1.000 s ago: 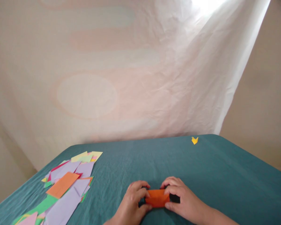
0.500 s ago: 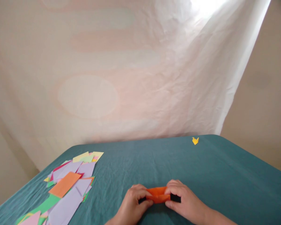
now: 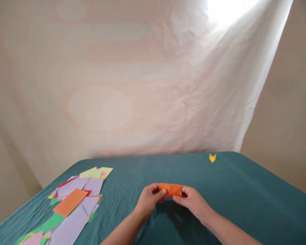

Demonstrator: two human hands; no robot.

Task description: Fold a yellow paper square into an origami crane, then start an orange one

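A small folded piece of orange paper is held up between both hands, above the table, with a crease running down its middle. My left hand pinches its left end, the thumb lying across the front. At the right end, my right hand grips it with the thumb along the lower edge and the fingers behind. The paper hides most of the fingertips. A shadow falls on the cloth beneath the hands.
Loose sheets of coloured paper lie in a heap on the left, an orange sheet on top. A small yellow folded paper figure sits near the far right edge. Dark green cloth covers the table; a pale curtain hangs behind.
Both hands have lifted the orange paper up and away from the body. Its opened fold now looks flattened, with the face towards me. The view has tilted slightly.
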